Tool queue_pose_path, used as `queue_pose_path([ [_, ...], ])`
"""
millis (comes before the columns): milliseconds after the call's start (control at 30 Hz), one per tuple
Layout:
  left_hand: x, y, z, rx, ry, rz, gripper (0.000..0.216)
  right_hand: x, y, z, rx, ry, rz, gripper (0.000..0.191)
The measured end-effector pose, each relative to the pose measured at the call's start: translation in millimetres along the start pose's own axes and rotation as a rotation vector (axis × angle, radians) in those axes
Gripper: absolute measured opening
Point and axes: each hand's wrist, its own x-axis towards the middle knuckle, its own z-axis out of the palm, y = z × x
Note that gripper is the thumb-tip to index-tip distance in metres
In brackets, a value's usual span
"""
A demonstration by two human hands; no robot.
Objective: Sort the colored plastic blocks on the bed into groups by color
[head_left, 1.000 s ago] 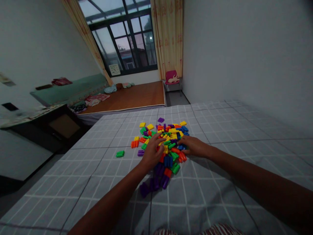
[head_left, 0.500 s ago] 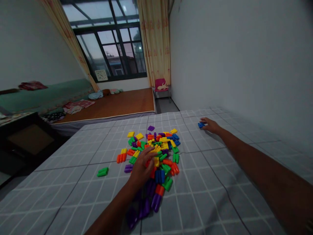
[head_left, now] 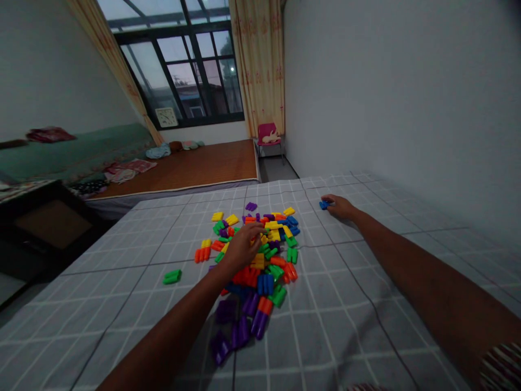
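A pile of colourful plastic toy building blocks, with yellow blocks (head_left: 273, 235), orange-red blocks (head_left: 246, 278) and purple blocks (head_left: 242, 330) among them, lies on a grey checked cloth (head_left: 317, 326). Over the upper middle of the pile is my left hand (head_left: 244, 244), fingers curved and apart from the thumb; it covers some blocks, and no held block shows. Out to the right of the pile, my right hand (head_left: 338, 208) pinches a blue block (head_left: 324, 205) at the cloth. Its fingertips are partly hidden.
A lone green block (head_left: 172, 277) lies left of the pile, and a purple block (head_left: 251, 207) lies beyond it. A dark cabinet (head_left: 44, 233) stands at the left. Behind are a low bed (head_left: 203, 168), a pink chair (head_left: 267, 133) and a window; a wall (head_left: 386, 98) bounds the right.
My left hand has moved farther over the pile, uncovering orange-red blocks nearer to me. My right hand has shifted slightly left with the blue block. The view has tilted down a little.
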Motion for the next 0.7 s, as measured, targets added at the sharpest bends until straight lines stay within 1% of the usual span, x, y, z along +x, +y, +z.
queue_pose_path([
  [67, 24.2, -3.7, 7.1, 0.066, -0.054, 0.012, 0.030, -0.9, -1.1, 0.0, -0.081, 0.008, 0.030, 0.051],
  [167, 59.8, -9.5, 19.2, 0.141, -0.148, -0.015, 0.033, -2.3, -4.3, -3.3, -0.179, 0.016, 0.045, 0.049],
  [233, 78.4, -12.1, 30.0, 0.157, -0.218, 0.006, 0.033, -3.2, -14.5, -3.5, -0.216, 0.060, 0.024, 0.050],
  [300, 90.5, -13.6, 42.5, 0.151, -0.270, 0.046, 0.030, -4.2, -34.1, 1.6, -0.215, 0.081, -0.037, 0.049],
  [333, 93.8, -14.0, 48.6, 0.143, -0.282, 0.053, 0.028, -4.9, -46.9, 6.4, -0.193, 0.055, -0.093, 0.047],
  [400, 95.2, -14.6, 58.5, 0.129, -0.289, 0.044, 0.027, -6.7, -74.9, 19.1, -0.120, -0.070, -0.261, 0.043],
  [467, 91.3, -14.5, 63.0, 0.114, -0.285, 0.031, 0.027, -8.9, -100.3, 32.5, -0.053, -0.196, -0.426, 0.044],
  [500, 88.2, -14.2, 62.9, 0.107, -0.281, 0.027, 0.029, -9.9, -110.2, 38.3, -0.033, -0.237, -0.477, 0.046],
  [567, 81.4, -13.2, 58.8, 0.107, -0.278, 0.035, 0.032, -11.3, -122.6, 46.4, -0.003, -0.274, -0.498, 0.048],
  [633, 75.9, -12.2, 51.6, 0.134, -0.292, 0.052, 0.035, -11.9, -125.3, 49.9, 0.062, -0.285, -0.443, 0.046],
  [700, 73.1, -12.5, 44.3, 0.172, -0.317, 0.054, 0.035, -12.8, -121.1, 49.9, 0.186, -0.285, -0.365, 0.041],
])
